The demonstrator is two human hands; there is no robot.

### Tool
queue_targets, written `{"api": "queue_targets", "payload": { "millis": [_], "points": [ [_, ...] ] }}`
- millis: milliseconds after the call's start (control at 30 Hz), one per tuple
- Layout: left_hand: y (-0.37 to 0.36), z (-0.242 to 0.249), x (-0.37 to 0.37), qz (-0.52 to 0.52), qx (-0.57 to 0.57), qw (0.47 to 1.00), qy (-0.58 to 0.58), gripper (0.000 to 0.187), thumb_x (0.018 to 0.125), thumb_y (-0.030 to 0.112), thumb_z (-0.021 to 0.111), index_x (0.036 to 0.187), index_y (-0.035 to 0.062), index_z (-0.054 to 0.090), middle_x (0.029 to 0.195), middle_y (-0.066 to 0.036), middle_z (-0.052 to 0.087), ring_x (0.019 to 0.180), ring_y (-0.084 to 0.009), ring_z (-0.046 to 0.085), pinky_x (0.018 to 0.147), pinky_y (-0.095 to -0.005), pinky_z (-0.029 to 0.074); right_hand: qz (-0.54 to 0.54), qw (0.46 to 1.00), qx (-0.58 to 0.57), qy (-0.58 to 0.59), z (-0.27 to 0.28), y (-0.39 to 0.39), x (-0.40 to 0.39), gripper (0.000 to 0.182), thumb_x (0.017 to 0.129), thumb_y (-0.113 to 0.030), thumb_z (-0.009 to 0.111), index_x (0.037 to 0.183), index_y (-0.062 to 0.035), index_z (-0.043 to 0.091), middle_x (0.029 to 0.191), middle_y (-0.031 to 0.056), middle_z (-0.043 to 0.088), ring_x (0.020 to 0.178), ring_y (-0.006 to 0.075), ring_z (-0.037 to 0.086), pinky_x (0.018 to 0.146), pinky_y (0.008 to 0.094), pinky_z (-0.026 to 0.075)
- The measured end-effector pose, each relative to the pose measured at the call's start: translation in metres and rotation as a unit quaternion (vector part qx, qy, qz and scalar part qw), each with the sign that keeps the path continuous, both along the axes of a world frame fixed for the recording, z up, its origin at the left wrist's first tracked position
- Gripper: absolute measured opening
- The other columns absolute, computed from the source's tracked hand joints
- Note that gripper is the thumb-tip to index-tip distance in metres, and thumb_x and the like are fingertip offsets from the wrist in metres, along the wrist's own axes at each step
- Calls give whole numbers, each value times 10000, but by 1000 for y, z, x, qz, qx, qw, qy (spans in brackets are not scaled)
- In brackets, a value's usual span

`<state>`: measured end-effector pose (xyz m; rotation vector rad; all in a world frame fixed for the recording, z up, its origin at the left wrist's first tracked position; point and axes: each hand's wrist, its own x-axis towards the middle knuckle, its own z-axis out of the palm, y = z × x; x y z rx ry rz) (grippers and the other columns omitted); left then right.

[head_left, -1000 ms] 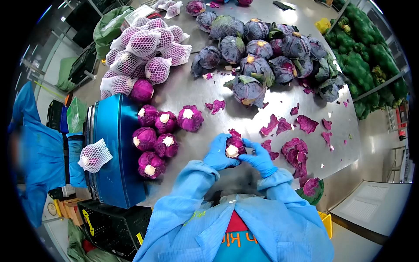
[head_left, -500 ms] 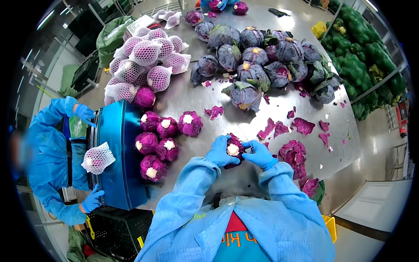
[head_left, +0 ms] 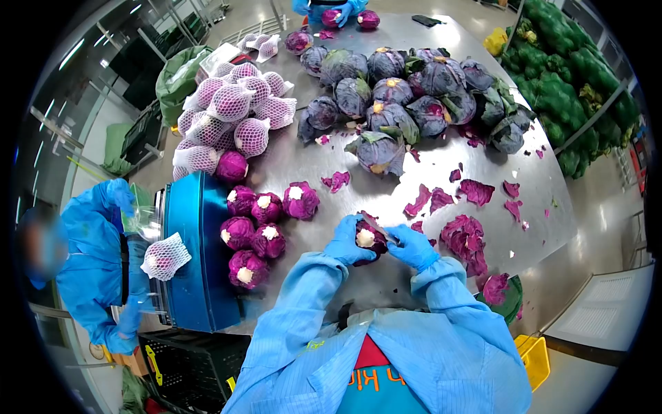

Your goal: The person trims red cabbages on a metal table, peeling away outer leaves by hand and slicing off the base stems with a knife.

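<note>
My left hand (head_left: 348, 241), in a blue glove, is wrapped round the left side of a peeled purple cabbage (head_left: 366, 238) whose white cut stem faces up. My right hand (head_left: 412, 247), also gloved, is closed on a knife (head_left: 378, 226) that lies over the top right of this cabbage. Several trimmed cabbages (head_left: 267, 241) stand in a group to the left of my hands. Beyond my hands is a pile of untrimmed cabbages (head_left: 391, 91) with dark outer leaves. Loose purple leaves (head_left: 463, 238) lie to the right.
Net-wrapped cabbages (head_left: 231, 102) are heaped at the back left of the metal table (head_left: 303, 265). A co-worker (head_left: 93, 255) stands left by a blue machine (head_left: 200, 252) with one netted cabbage. Another person's hands (head_left: 343, 12) hold cabbage at the far edge. Green net sacks (head_left: 572, 83) stand right.
The knife now shows over the cabbage, which my left hand still holds. At the left, the co-worker's hands have left the machine's edge, and a clear bag shows there. The view has shifted slightly.
</note>
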<state>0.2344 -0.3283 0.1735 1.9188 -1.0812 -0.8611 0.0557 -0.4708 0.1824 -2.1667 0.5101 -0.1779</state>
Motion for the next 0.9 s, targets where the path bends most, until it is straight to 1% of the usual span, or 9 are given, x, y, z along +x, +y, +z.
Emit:
{"api": "queue_targets", "payload": {
  "millis": [133,167,233,267,567,767,833,867,900],
  "points": [
    [4,12,-2,7,-15,1000,20,976,494,282,889,1299,28,399,1225,-188,450,1128,-334,492,996,-392,416,6,988,72,-136,-13,20,18,565,845,-248,655,1370,-140,476,1240,148,515,1069,296,572,929,330,459],
    [2,11,-2,11,-14,1000,12,969,506,268,891,1301,28,391,1223,-177,458,1132,-319,495,997,-379,417,-26,991,4,-132,-4,31,16,580,859,-261,658,1388,-140,454,1224,143,535,1069,282,574,928,342,459],
    [3,3,-5,22,-9,1000,2,957,530,240,895,1304,26,374,1220,-156,473,1139,-289,499,999,-355,421,-78,990,30,-111,-18,43,16,578,857,-238,671,1381,-122,457,1207,145,548,1076,280,571,936,354,452],
    [2,5,-8,26,-16,998,50,988,518,240,903,1319,26,367,1231,-155,473,1153,-292,494,1005,-353,419,-86,989,50,-112,-17,43,16,562,846,-231,687,1352,-108,477,1195,138,555,1067,271,572,934,350,452],
    [-9,9,-15,-6,37,996,-81,1028,481,319,890,1321,2,389,1209,-187,452,1147,-351,467,993,-400,410,-79,964,243,-72,-23,13,5,357,776,-250,789,980,-47,579,968,70,614,862,148,572,792,303,476],
    [-5,25,-13,45,32,998,17,999,504,279,901,1322,17,390,1255,-164,463,1181,-313,475,1036,-381,391,-329,909,232,-105,-79,-12,-35,334,805,-167,755,719,-62,450,674,-4,459,658,99,447,635,254,451],
    [0,17,-6,80,51,995,36,1036,512,278,908,1357,24,366,1307,-160,454,1212,-295,469,1068,-372,368,-421,767,401,-273,-78,-39,-50,325,765,-84,778,774,-77,453,782,5,511,729,116,526,703,263,488],
    [3,11,-5,97,52,993,52,1047,512,279,909,1366,26,359,1312,-161,454,1216,-294,468,1070,-371,366,-420,774,367,-300,-94,-52,-59,302,759,-32,763,923,-55,511,911,41,541,797,137,553,743,260,492],
    [5,10,-5,110,54,990,69,1059,511,281,911,1374,27,353,1318,-162,454,1219,-293,467,1072,-371,364,-428,856,163,-239,-93,-62,-65,370,809,4,691,1147,-29,544,1045,70,553,789,141,581,739,260,511]
  ]
}}
